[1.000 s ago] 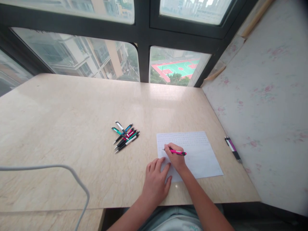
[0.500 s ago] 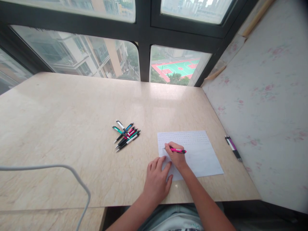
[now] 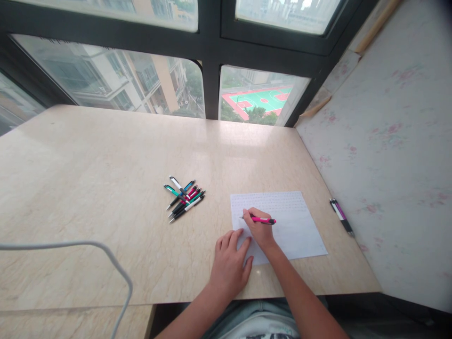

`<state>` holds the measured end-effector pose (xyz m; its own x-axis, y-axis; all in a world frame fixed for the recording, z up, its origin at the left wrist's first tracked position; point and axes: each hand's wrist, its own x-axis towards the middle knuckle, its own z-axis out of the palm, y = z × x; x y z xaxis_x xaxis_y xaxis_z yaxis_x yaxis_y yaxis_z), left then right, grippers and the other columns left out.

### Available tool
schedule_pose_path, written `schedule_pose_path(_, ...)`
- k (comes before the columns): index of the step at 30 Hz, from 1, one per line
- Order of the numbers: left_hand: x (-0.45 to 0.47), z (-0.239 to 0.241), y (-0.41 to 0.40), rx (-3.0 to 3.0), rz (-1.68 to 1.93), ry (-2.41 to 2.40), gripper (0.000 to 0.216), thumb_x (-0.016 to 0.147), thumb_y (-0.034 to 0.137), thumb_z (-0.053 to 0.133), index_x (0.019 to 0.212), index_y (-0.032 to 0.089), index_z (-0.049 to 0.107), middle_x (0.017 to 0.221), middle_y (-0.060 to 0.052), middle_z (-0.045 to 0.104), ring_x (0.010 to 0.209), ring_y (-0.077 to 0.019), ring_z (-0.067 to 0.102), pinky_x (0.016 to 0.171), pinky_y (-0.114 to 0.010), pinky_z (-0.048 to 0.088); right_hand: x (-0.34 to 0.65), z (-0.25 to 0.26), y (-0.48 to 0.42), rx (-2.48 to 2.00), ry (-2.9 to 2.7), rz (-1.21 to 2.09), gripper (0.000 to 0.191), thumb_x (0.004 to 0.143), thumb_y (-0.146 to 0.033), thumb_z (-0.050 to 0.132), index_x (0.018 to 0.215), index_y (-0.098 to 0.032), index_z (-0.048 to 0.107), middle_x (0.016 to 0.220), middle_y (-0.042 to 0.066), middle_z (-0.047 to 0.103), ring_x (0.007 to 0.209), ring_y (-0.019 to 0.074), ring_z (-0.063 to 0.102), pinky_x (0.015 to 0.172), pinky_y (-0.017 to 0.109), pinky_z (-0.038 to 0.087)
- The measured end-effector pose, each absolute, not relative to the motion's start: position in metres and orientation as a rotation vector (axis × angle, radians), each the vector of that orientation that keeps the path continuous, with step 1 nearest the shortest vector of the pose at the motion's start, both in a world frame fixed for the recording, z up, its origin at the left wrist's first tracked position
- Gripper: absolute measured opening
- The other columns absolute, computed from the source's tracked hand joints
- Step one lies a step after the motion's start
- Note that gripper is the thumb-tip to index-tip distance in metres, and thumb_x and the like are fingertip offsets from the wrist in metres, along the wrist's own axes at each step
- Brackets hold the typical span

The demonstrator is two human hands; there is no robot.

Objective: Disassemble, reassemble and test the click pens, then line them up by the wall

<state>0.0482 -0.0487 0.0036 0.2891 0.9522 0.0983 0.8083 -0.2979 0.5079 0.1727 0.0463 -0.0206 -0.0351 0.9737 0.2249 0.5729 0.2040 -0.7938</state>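
The pink pen [image 3: 262, 220], over the left part of my paper [image 3: 300, 233], has edged slightly rightward, so the writing [image 3: 270, 200] seems to be advancing; my right hand [image 3: 260, 230] pinches it narrowly, forearm [image 3: 298, 289] slanting in, while my left hand [image 3: 229, 260] lies palm down, fingers [image 3: 233, 239] loosely spread, across the paper's lower-left edge

The left hand [image 3: 229, 260] lies with the palm down, its fingers slightly bent and a little spread. The right hand [image 3: 261, 230], just beside it, has its fingers closed in a pinch. The left forearm [image 3: 197, 309] and the right forearm [image 3: 298, 288] lean toward each other.
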Motion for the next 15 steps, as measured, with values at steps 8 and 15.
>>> schedule_pose_path(8, 0.0478, 0.0023, -0.0484, 2.211, 0.556, 1.591, 0.04, 0.084, 0.028, 0.055, 0.124, 0.025, 0.056, 0.134, -0.011, 0.049, 0.122, -0.0312, 0.042, 0.098, -0.05, 0.036, 0.1712, -0.0172, 0.0455, -1.476, -1.702, 0.68, 0.04, 0.092, -0.033, 0.047, 0.055, -0.02, 0.045, 0.051, -0.004, 0.047, 0.05, 0.0107, 0.042, 0.051, 0.024, 0.032)
schedule_pose_path(15, 0.0479, 0.0028, -0.0481, 2.207, 0.556, 1.581, 0.041, 0.084, 0.027, 0.055, 0.124, 0.025, 0.055, 0.135, -0.012, 0.048, 0.122, -0.0316, 0.041, 0.099, -0.05, 0.035, 0.1712, -0.0185, 0.0473, -1.48, -1.716, 0.67, 0.039, 0.092, -0.033, 0.046, 0.055, -0.02, 0.046, 0.052, -0.003, 0.049, 0.05, 0.0112, 0.043, 0.05, 0.024, 0.033)
